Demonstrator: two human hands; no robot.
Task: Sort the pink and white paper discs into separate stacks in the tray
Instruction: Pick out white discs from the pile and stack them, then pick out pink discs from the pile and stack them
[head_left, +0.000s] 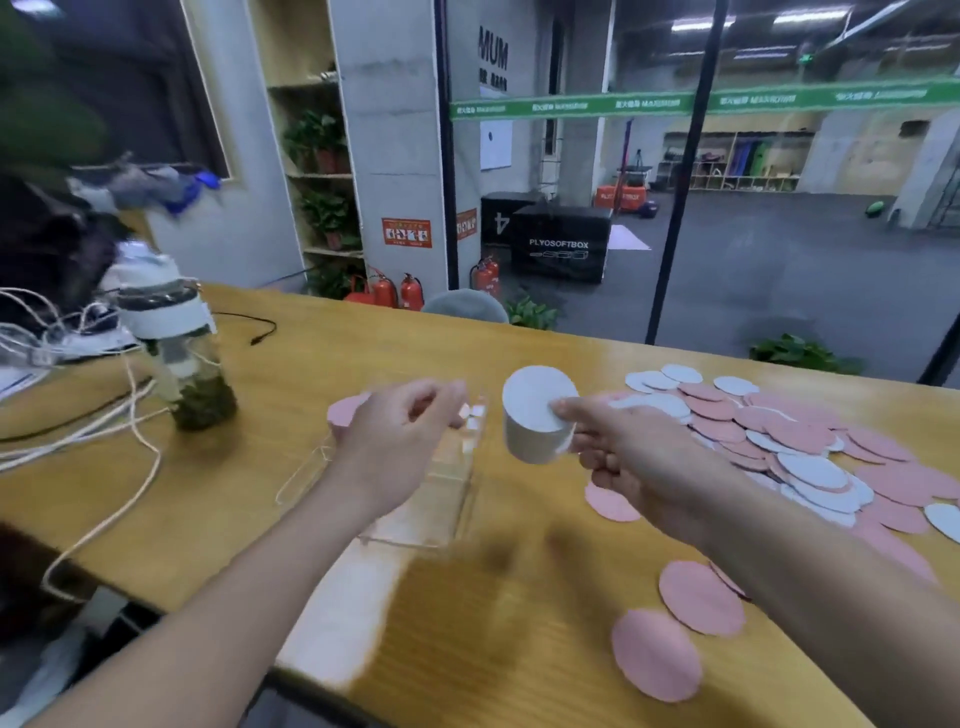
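Holding: the right hand grips a thick stack of white discs at mid-frame, thumb on its flat top face and fingers curled under it; the stack is tilted toward the camera and lifted off the table.
Left hand: the left hand hovers left of centre over the tray with fingers loosely curled; nothing can be seen between them, though motion blur softens the fingertips.
Tray: a clear plastic tray lies on the table beneath and just right of the left hand, its walls hard to trace through the blur.
Pink in tray area: a pink stack shows just behind the left hand, at the tray's far left end; whether it sits inside the tray I cannot tell.
Unsorted pile: mixed pink and white discs overlap in a loose heap across the right of the frame.
Strays: two pink discs lie flat at lower right, apart from the heap, one nearer the table's edge.
Table: a yellow wooden table spans the frame.
Left side: a bottle with dark green contents stands at mid-left among white cables.
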